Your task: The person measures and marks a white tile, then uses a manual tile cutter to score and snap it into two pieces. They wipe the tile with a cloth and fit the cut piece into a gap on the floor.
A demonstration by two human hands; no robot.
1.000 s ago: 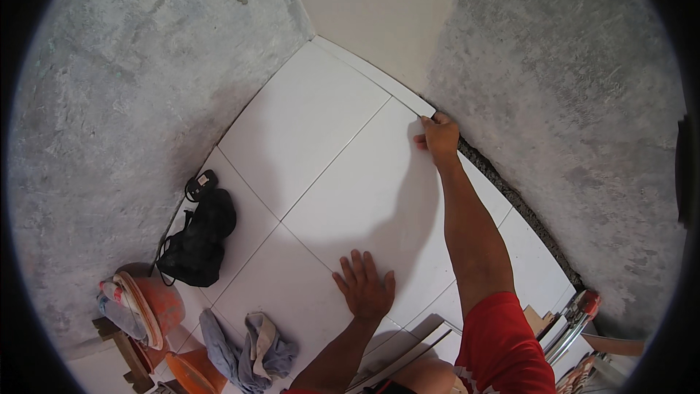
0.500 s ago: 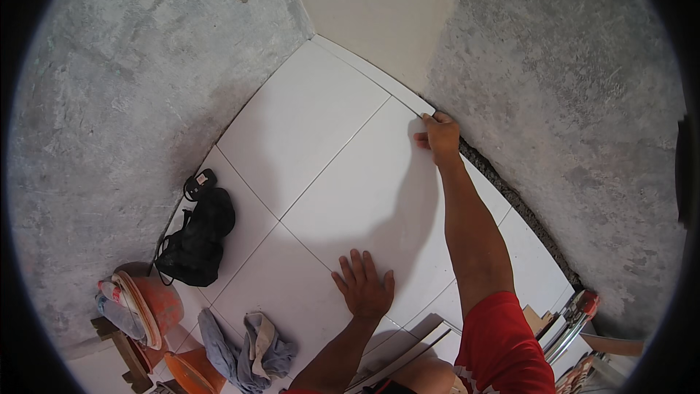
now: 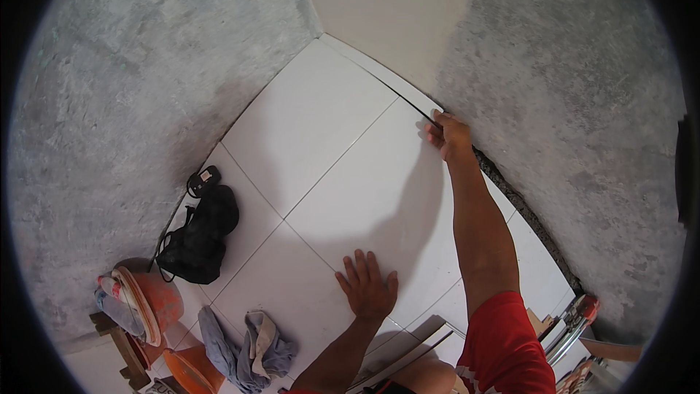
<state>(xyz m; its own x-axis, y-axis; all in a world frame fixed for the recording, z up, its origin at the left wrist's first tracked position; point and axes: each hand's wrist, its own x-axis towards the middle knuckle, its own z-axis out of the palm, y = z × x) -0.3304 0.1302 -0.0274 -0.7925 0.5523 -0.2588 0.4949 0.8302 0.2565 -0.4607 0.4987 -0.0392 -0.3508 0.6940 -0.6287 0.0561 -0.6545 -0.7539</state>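
Observation:
A long narrow white tile strip (image 3: 405, 87) lies along the foot of the right-hand wall, its far tip at the corner. My right hand (image 3: 453, 136) grips the strip's near end, thumb on one side and fingers curled on the other. A dark gap widens between the strip and the large white floor tiles (image 3: 346, 168) toward my hand. Flat on those tiles rests my left hand (image 3: 368, 288), fingers spread and holding nothing.
Beyond my right hand, a rough dark gap (image 3: 510, 190) runs along the wall. At left lie a black bag (image 3: 197, 237), a grey cloth (image 3: 270, 350) and orange buckets (image 3: 160, 299). A tile cutter with metal rails (image 3: 565, 339) stands at lower right.
The near end of the strip has shifted with my right hand, and the gap beside it shows wider and darker. My left hand stays planted on the tiles.

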